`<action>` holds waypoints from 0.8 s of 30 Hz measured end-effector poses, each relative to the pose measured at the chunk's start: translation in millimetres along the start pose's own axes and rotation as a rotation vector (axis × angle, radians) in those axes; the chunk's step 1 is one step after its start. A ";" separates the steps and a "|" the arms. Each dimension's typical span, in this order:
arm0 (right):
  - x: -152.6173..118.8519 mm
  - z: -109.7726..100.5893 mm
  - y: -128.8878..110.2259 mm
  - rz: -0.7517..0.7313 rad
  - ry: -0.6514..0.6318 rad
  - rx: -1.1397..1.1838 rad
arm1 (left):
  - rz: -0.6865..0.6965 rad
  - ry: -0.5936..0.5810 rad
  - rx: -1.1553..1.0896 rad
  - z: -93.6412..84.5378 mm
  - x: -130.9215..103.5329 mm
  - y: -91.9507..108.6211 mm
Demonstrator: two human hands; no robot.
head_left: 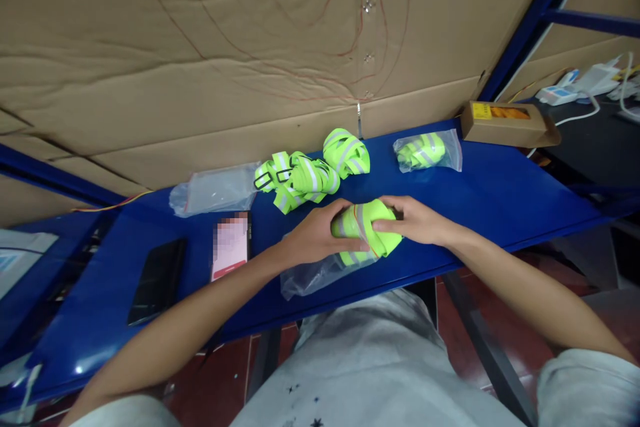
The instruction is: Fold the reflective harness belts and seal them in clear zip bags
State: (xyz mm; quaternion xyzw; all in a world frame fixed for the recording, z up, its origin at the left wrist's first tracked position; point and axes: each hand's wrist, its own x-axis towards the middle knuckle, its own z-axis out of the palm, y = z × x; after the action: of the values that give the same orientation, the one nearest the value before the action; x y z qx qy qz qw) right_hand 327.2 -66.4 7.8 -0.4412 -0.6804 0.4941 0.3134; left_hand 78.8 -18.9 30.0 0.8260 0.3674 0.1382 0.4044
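Near the front edge of the blue table, a folded yellow-green reflective strap (381, 232) is partly inside a clear plastic bag (313, 275). My left hand (320, 233) wraps round the bagged side of the bundle. On its right side, my right hand (413, 219) grips the strap between thumb and fingers. The bag's closed end hangs to the lower left, under my left hand. Behind my hands lie loose reflective straps with black buckles (300, 179) and a rolled strap (346, 152) touching them.
A bagged strap (425, 151) lies at the back right of the blue table (505, 193), near a cardboard box (505, 123). To the left are clear bags (217, 190), a lit phone (231, 245) and a black flat object (157, 280). Cardboard (240, 80) stands behind.
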 end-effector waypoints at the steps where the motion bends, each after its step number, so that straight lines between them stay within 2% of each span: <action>1: 2.8 2.1 -0.3 -0.013 0.047 -0.013 | 0.006 0.023 -0.036 0.2 0.9 -0.4; 5: 13.4 10.9 -11.7 -0.122 0.200 -0.181 | 0.020 0.138 -0.087 -1.8 5.2 -0.9; 8: 25.9 13.2 -24.2 -0.170 0.277 -0.191 | 0.017 0.219 -0.130 -8.4 7.3 -1.9; 14: 73.1 17.7 -35.3 -0.437 0.379 -0.275 | -0.042 0.401 -0.184 -19.7 14.0 -7.5; 17: 87.7 24.0 -31.1 -0.425 0.341 -0.264 | -0.010 0.426 -0.109 -20.9 19.5 -3.9; 22: 82.8 19.4 -28.2 -0.354 0.373 -0.154 | -0.002 0.486 -0.164 -25.2 30.8 -2.5; 24: 78.9 13.0 -27.6 -0.281 0.269 -0.044 | -0.045 0.542 -0.220 -27.1 33.7 -8.2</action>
State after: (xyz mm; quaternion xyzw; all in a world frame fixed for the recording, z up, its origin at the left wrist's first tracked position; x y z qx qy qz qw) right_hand 275.3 -3.2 29.2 -0.4104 -0.6980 0.3672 0.4577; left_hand 83.8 24.0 38.5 0.7017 0.4632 0.3840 0.3816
